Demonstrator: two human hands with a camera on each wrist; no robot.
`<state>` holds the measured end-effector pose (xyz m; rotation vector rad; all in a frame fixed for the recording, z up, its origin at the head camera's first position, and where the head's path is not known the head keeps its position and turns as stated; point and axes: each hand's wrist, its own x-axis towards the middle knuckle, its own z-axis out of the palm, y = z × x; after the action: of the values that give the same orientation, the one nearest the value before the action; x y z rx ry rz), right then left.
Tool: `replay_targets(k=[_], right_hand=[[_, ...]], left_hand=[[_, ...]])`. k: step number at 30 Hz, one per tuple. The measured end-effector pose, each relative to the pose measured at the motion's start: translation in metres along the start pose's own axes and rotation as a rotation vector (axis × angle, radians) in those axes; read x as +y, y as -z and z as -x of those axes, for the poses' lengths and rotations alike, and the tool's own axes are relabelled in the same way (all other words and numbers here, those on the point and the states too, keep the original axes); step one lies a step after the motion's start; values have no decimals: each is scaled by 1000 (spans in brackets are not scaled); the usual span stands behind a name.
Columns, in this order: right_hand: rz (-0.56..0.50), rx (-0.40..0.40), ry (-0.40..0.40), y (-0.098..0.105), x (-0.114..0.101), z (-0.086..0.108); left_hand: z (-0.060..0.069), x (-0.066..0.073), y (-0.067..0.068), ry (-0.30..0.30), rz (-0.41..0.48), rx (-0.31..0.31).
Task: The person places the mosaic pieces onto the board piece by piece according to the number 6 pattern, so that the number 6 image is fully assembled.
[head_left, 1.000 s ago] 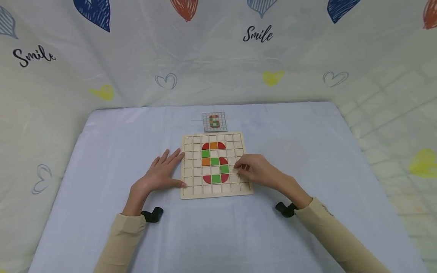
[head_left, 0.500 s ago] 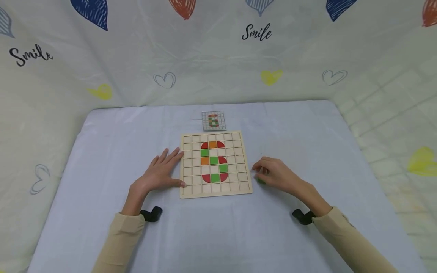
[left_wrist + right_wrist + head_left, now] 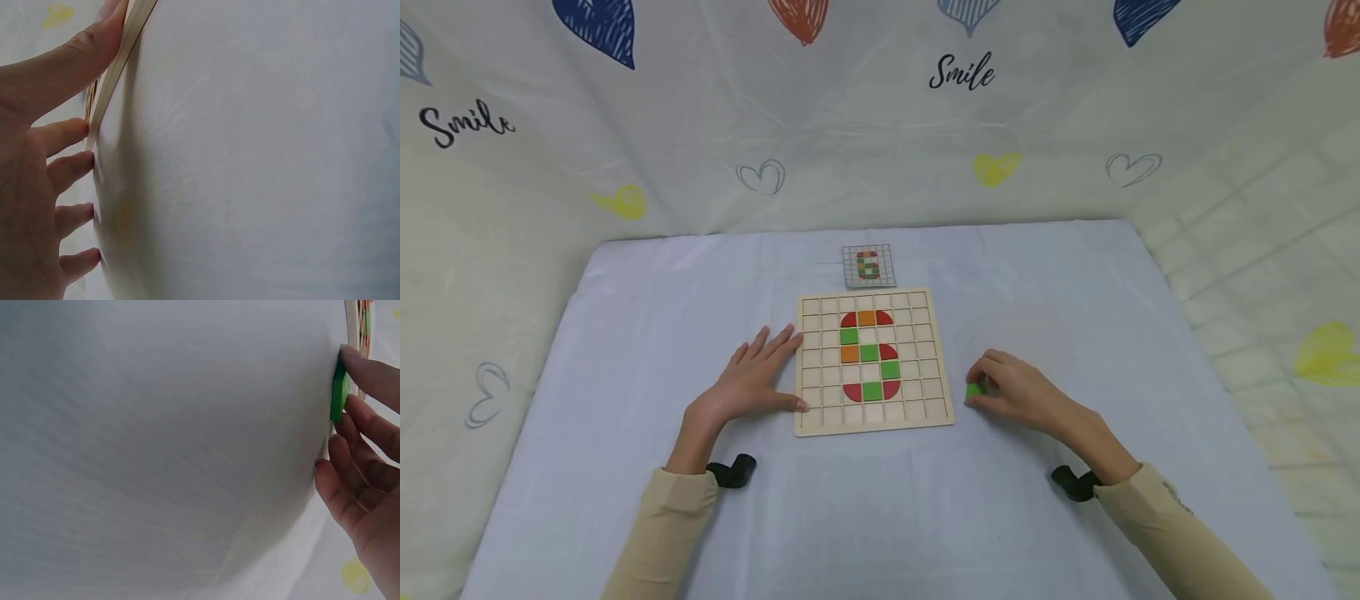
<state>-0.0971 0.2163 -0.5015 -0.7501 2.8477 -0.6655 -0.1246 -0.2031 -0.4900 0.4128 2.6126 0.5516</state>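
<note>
A wooden grid board [image 3: 925, 408] lies mid-table in the head view. Red, orange and green tiles [image 3: 869, 353] fill some of its cells in a curving shape. Fingers spread, my left hand [image 3: 747, 385] rests along the board's left edge, the thumb over its lower corner; the left wrist view shows the fingertips at that edge. Just off the board's right side, my right hand [image 3: 1018, 387] pinches a green tile [image 3: 339, 390] between thumb and index finger, low at the tablecloth. The other fingers of that hand curl beside it.
Behind the board lies a small card [image 3: 868, 267] printed with a grid and a similar coloured pattern. A white cloth [image 3: 880, 517] covers the table. Beyond its far edge hangs a pale curtain [image 3: 865, 125] with hearts and lettering.
My right hand has moved rightward, off the board's right part and down beside it. A green tile now shows in its fingers. The left hand has stayed at the board's edge.
</note>
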Motion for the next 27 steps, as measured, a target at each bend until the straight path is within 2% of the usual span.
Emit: replay_targets(k=[3,8,19,22,27], right_hand=[[-9,0,6,1,-1,-2],[-92,-25,6,3,-4,-4],[-162,-14,126,2,-5,-8],[-192,-28,116,3,-5,-8],[-257,-78,35,5,-5,-8]], left_hand=[[0,0,0,1,2,0],[0,-1,-1,-1,8,3],[0,-1,-1,-12,12,8],[0,-2,-1,-13,7,9],[0,-2,-2,-12,8,11]])
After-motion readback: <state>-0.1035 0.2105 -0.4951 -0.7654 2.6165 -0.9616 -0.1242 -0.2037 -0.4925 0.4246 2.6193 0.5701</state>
